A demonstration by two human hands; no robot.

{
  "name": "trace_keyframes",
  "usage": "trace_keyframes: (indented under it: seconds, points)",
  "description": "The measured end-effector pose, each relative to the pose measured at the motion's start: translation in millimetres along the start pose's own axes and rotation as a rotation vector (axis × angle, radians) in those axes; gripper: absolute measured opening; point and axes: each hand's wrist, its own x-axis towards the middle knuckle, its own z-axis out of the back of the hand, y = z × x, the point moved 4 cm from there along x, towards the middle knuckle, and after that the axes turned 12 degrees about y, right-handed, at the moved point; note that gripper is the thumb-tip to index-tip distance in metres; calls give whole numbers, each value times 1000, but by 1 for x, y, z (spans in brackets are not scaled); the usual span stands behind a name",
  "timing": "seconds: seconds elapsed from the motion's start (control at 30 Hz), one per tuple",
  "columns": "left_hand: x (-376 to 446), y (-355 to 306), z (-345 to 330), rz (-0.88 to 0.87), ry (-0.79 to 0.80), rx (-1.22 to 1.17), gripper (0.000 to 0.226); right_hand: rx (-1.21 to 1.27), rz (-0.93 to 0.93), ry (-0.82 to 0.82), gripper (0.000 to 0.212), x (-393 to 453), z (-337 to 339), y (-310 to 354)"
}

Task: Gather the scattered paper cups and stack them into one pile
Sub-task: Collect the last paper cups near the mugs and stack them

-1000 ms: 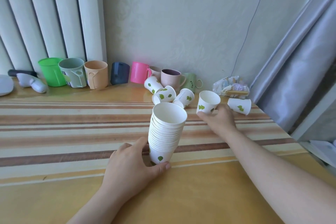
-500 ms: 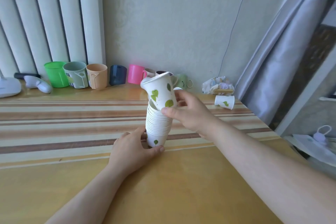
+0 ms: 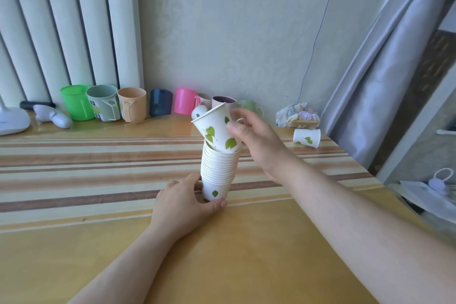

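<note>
The left hand (image 3: pixel 183 201) is gripping the base of the stack of paper cups (image 3: pixel 219 170), fingers and thumb curled round the bottom cup, and the stack is standing upright on the table (image 3: pixel 98 242). The right hand (image 3: pixel 256 138) is pinching a leaf-printed paper cup (image 3: pixel 215 129), which is sitting tilted to the left with its base in the mouth of the stack. Another paper cup (image 3: pixel 307 137) is lying on its side near the table's far right edge, well apart. Coloured mugs (image 3: pixel 130 105) are lining the wall.
</note>
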Motion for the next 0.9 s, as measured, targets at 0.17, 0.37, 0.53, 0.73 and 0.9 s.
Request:
trace_keyframes:
  seconds: [0.17,0.37,0.53,0.73,0.9]
  points:
    - [0,0,1,5,5,7,61,-177,61,167,65,26,-10,40]
    - [-1,-3,2,-10,-9,-5,63,-326,185,-76,53,3,-9,28]
    - [-3,-2,2,-4,1,-10,65,-353,159,-51,74,-15,-9,0]
    - [-4,2,2,2,18,-1,63,-341,146,-27,76,-27,19,-35]
    - [-2,4,2,9,12,58,44,-467,-186,-328,57,-12,125,-140]
